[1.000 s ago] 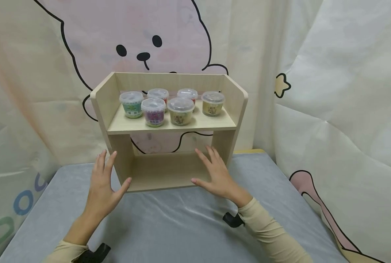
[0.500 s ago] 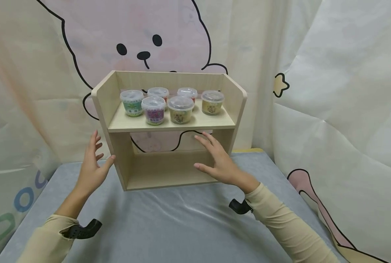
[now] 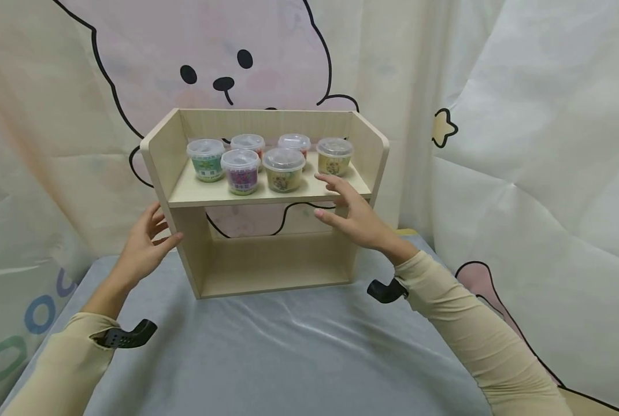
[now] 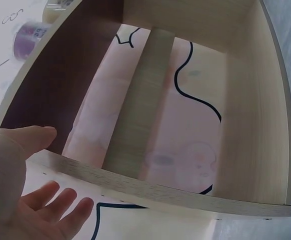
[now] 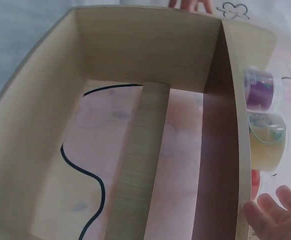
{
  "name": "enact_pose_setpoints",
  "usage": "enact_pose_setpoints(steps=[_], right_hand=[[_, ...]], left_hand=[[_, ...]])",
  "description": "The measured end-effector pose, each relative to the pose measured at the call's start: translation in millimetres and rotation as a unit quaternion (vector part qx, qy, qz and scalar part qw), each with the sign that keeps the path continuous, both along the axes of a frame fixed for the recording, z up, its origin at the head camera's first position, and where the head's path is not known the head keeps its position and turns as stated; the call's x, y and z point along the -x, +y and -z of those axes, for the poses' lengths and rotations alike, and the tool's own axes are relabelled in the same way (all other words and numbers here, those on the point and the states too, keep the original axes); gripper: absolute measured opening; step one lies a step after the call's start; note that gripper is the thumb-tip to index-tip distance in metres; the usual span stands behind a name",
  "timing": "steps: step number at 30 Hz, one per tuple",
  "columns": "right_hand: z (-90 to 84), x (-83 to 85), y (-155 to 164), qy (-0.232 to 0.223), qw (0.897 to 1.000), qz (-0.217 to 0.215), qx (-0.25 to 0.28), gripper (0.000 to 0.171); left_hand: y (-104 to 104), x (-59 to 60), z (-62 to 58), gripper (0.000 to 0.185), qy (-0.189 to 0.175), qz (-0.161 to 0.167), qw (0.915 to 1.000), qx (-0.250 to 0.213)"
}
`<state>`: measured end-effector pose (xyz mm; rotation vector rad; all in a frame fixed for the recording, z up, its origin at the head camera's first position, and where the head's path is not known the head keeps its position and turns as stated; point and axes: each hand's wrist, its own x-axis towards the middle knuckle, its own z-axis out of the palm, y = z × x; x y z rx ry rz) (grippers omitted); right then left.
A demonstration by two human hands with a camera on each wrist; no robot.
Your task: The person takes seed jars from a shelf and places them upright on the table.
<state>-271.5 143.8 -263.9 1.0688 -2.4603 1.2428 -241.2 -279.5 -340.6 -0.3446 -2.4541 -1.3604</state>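
Note:
A pale wooden two-tier shelf [image 3: 275,202] stands on the table. Its upper tier carries lidded plastic tubs: a green one [image 3: 207,167], a purple one [image 3: 243,178], a front yellow one [image 3: 284,176], a right yellow one [image 3: 334,162] and two reddish ones behind. At the shelf's left side panel, my left hand [image 3: 145,242] has its thumb by the front edge and its loosely bent fingers outside. My right hand [image 3: 358,216] hovers before the upper board's right end, fingers spread, fingertips just below the right yellow tub. In the right wrist view, its fingers [image 5: 273,212] overlap the board's edge.
The shelf's lower compartment [image 3: 278,268] has an open back with a crossbar [image 4: 138,110]. Blue-grey cloth [image 3: 267,358] covers the table. Printed curtains [image 3: 392,75] hang behind and at both sides.
My left hand has moved left, from before the shelf to its left side panel. My right hand has risen from the lower compartment to the upper board's level. The tubs stay in place.

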Motion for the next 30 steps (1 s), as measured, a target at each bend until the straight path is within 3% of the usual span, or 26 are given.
enact_pose_setpoints(steps=[3, 14, 20, 26, 30], right_hand=[[-8.0, 7.1, -3.8, -0.029, 0.999, -0.002, 0.022, 0.066], [-30.9, 29.5, -19.2, -0.095, 0.995, -0.004, 0.037, 0.063], [-39.1, 43.8, -34.7, -0.15, 0.987, -0.013, 0.058, 0.062], [-43.2, 55.2, -47.6, -0.217, 0.972, -0.012, 0.088, 0.065], [-43.9, 59.5, -53.0, -0.233, 0.967, -0.011, 0.1, 0.066]], left_hand=[[-0.8, 3.9, 2.0, 0.086, -0.002, 0.014, 0.9999, -0.009], [-4.9, 11.5, 0.3, 0.081, -0.003, 0.002, 1.0, -0.002], [-8.6, 11.0, -3.0, 0.082, -0.009, -0.009, 0.9994, 0.032], [-10.5, 13.2, -6.2, 0.083, -0.02, 0.003, 0.9993, 0.033], [-9.3, 13.2, -10.2, 0.084, -0.021, 0.012, 0.9991, 0.035]])
